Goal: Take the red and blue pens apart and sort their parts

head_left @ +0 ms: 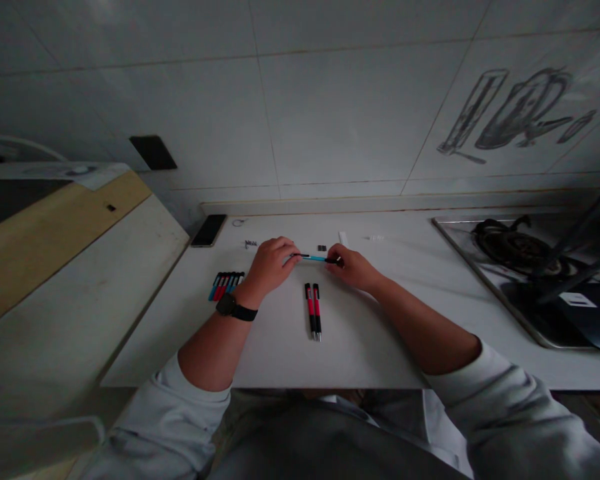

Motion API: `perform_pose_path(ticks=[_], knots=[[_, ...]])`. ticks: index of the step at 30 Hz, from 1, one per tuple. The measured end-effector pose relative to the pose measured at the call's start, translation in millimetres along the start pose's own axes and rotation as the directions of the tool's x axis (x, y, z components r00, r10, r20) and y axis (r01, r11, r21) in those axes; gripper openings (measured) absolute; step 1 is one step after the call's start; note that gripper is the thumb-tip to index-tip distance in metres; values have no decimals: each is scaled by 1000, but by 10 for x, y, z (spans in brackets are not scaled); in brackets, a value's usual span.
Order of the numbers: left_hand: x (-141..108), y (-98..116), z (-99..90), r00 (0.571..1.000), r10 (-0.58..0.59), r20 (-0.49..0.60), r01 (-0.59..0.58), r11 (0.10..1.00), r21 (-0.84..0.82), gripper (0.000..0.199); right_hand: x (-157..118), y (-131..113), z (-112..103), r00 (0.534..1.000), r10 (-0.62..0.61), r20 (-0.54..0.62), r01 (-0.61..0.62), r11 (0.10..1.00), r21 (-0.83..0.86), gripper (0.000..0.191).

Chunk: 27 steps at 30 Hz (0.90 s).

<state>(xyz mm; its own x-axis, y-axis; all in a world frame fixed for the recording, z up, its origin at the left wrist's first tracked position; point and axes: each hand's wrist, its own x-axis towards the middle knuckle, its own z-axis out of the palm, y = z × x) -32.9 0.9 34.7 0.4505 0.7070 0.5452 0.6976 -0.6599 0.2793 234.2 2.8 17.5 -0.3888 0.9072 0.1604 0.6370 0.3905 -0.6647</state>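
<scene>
Item, nearest my view: two pale sleeves (180,420), framing the near edge of a white countertop (365,353).
Item: two red-and-black pens (311,310), side by side, long axes pointing away from the person, silver tips toward the near edge. Neither hand touches them.
Item: one dark wristwatch (226,305), on the left wrist.
Item: one row of short coloured barrels (225,285), red and blue, black-topped, left of the left wrist.
Item: one blue pen (316,258), beyond the red pair, lifted between the hands. I log its long axis as crosswise, left to right, dipping slightly rightward. The left hand (275,263) pinches its left end in the fingertips; the right hand (353,267) grips its black right end. I rate neither hand nearer: each has one end, the blue middle bare between them.
Item: small dark pieces (322,248), just past the blue pen.
Item: small dark bits (251,244), past the left hand; too small for me to identify.
Item: one white strip (343,238), beyond the right hand.
Item: one phone (209,231), far left, near the tiled wall (340,120).
</scene>
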Motion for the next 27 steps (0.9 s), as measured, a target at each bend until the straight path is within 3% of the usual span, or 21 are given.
perform_pose_path(ticks=[7, 10, 14, 17, 23, 27], knots=[[0, -1, 11, 1000, 9, 21, -9, 1000, 1, 9, 0, 36, 20, 1000, -21, 14, 21, 1000, 13, 14], [4, -5, 12, 1000, 8, 28, -8, 1000, 0, 8, -4, 30, 21, 1000, -5, -11, 5, 998, 57, 25], [-2, -11, 22, 1000, -5, 29, 5, 1000, -9, 8, -10, -10, -13, 998, -9, 67, 5, 999, 51, 26], [-4, -2, 29, 999, -15, 33, 16, 999, -38, 9, -9, -12, -24, 998, -13, 60, 12, 1000, 19, 28], [17, -74, 7, 989, -142, -27, 134, 969, -207, 9, 15, 40, -40, 999, -16, -29, 16, 1000, 21, 27], [0, -263, 8, 967, -254, 23, 249, 922, -296, 13, 14, 36, -127, 999, -18, -48, 17, 999, -28, 23]])
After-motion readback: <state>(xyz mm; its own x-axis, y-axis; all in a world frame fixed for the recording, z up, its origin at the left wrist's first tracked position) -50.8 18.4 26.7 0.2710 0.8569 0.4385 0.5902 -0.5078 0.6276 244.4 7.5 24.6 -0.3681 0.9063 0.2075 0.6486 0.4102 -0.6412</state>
